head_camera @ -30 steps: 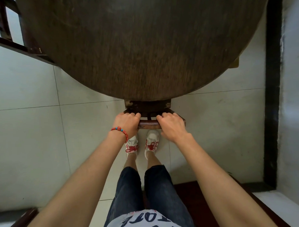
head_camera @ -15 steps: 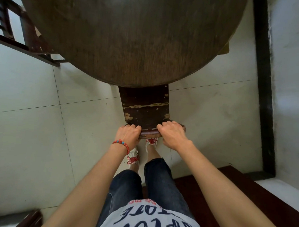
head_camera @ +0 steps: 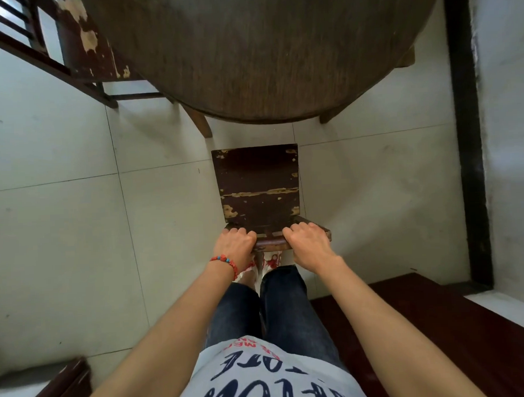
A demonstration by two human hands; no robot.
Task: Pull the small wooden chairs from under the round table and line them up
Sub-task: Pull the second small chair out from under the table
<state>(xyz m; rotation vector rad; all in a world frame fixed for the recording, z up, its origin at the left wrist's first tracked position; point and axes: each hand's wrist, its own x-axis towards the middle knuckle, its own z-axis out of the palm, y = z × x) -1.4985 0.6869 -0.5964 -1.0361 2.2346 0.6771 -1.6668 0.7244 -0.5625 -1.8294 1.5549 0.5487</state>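
Looking straight down from the head view, a grey printed shirt [head_camera: 262, 375] and dark jeans [head_camera: 274, 308] fill the near edge, with two bare forearms reaching forward over them. A red bead bracelet [head_camera: 226, 261] circles the left wrist. Patterned white and red shoes [head_camera: 268, 261] show on the pale tiled floor [head_camera: 61, 237] just behind the hands.

Both hands are clamped on the curved top rail of a small wooden chair [head_camera: 258, 186]. The left hand [head_camera: 234, 247] wraps the rail's left end, knuckles up and fingers curled over the far side; the right hand [head_camera: 306, 241] wraps it toward the right end in the same way. A short bare stretch of rail shows between them, so the hands are apart, each closed on the wood.

Beyond the rail, the chair's dark seat extends away from the person, its paint chipped along the edges and across a seam. It stands on the floor fully clear of the round surface [head_camera: 263, 48], with a strip of tile between the seat's far edge and the rim. Two legs of that surface angle down to the floor at its near side.

Farther left, a second worn chair [head_camera: 89, 46] with flaking paint sits partly tucked beneath the rim, beside dark slatted woodwork [head_camera: 13, 26]. A dark vertical frame [head_camera: 466, 129] runs along the right.
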